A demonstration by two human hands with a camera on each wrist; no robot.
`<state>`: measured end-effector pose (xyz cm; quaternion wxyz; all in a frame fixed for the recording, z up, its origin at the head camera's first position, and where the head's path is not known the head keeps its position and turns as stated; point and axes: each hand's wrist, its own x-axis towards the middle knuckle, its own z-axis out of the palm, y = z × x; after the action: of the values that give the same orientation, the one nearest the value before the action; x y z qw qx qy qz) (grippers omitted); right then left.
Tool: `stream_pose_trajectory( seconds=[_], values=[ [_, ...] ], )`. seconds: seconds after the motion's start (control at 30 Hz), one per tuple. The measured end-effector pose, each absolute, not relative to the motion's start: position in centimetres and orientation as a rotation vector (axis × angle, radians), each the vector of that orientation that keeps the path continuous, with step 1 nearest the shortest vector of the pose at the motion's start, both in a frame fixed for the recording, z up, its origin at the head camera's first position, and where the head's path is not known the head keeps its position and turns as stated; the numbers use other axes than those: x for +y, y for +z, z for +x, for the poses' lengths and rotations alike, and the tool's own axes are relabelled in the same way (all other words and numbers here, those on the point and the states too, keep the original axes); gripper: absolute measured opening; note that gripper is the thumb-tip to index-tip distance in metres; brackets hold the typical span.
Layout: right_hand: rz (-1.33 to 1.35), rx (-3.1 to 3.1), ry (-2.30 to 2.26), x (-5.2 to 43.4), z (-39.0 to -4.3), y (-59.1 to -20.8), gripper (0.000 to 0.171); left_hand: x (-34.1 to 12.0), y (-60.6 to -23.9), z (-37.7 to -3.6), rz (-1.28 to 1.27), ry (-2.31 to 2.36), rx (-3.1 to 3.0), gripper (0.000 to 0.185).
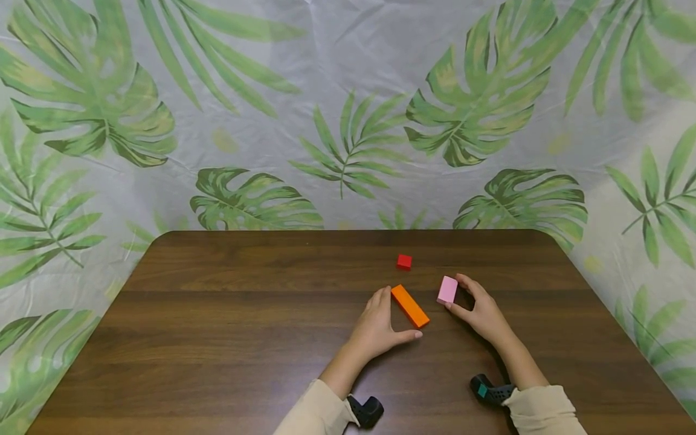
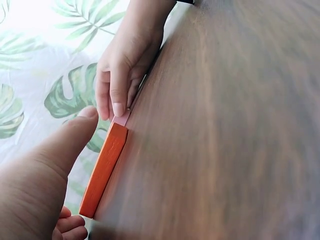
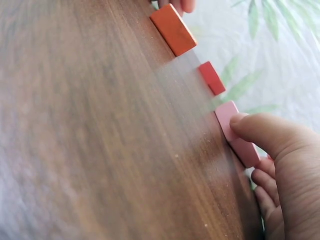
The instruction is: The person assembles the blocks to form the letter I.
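Note:
An orange rectangular block lies slantwise on the table. My left hand is beside it, fingertips close to its far end. In the left wrist view its thumb stands apart from the orange block. To the right, a pink block rests on the table between the thumb and forefinger of my right hand, which pinches it. The right wrist view has the thumb over the side of the pink block; the other fingers are partly hidden behind it.
A small red block sits farther back, beyond the orange and pink ones. The brown wooden table ends at a leaf-printed cloth. Dark devices, such as the one at the left wrist, are worn on both wrists.

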<state>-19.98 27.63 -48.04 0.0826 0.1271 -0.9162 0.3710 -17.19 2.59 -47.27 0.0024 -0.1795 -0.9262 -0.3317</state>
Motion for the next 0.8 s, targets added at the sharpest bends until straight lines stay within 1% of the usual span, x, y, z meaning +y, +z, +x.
stream_pose_trajectory(
  seconds=[0.23,0.8],
  values=[
    [0.384,-2.738,1.095,27.6,-20.0,-48.1,0.069,3.2,-47.5,-17.2,-0.527,-0.977,-2.881,0.105],
    [0.383,-2.746,1.105,27.7,-20.1,-47.9,0.069,5.0,-47.8,-17.2,-0.344,-0.830,-2.834,0.102]
  ],
)
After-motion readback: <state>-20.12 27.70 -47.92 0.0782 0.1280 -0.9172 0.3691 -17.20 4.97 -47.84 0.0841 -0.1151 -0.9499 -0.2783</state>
